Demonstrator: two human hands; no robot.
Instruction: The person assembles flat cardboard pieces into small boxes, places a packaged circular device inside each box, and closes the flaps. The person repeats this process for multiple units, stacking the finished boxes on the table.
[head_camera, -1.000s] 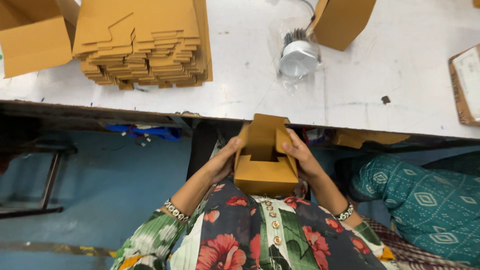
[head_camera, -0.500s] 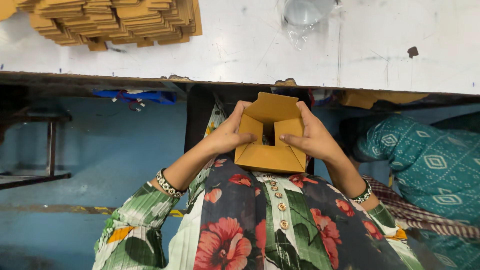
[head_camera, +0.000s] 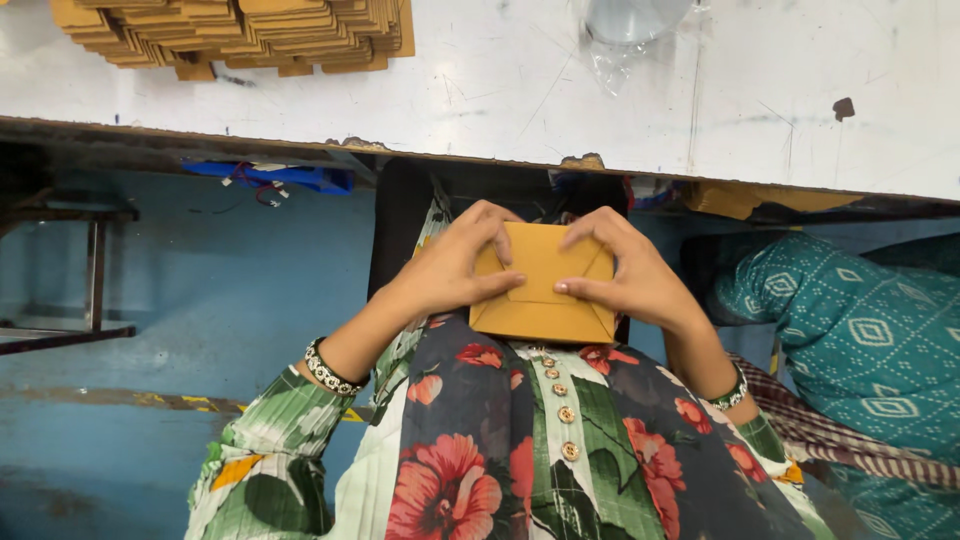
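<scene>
A small brown cardboard box (head_camera: 540, 290) rests against my lap, just below the table's edge, with its flaps folded down flat. My left hand (head_camera: 455, 265) grips its left side, fingers spread over the top flap. My right hand (head_camera: 625, 270) holds the right side, fingertips pressing on the folded flaps. Both wrists wear beaded bracelets. I wear a flowered dress with a row of buttons.
A white worktable (head_camera: 500, 90) runs across the top, carrying a stack of flat brown cardboard blanks (head_camera: 240, 35) at the far left and a clear plastic-wrapped object (head_camera: 630, 25). A person in teal patterned cloth (head_camera: 860, 340) sits to my right. A metal stand (head_camera: 70, 300) is at left.
The box's flaps stood open a second ago; now they are folded down shut under my fingers. The view has tilted down, so less of the tabletop shows.
</scene>
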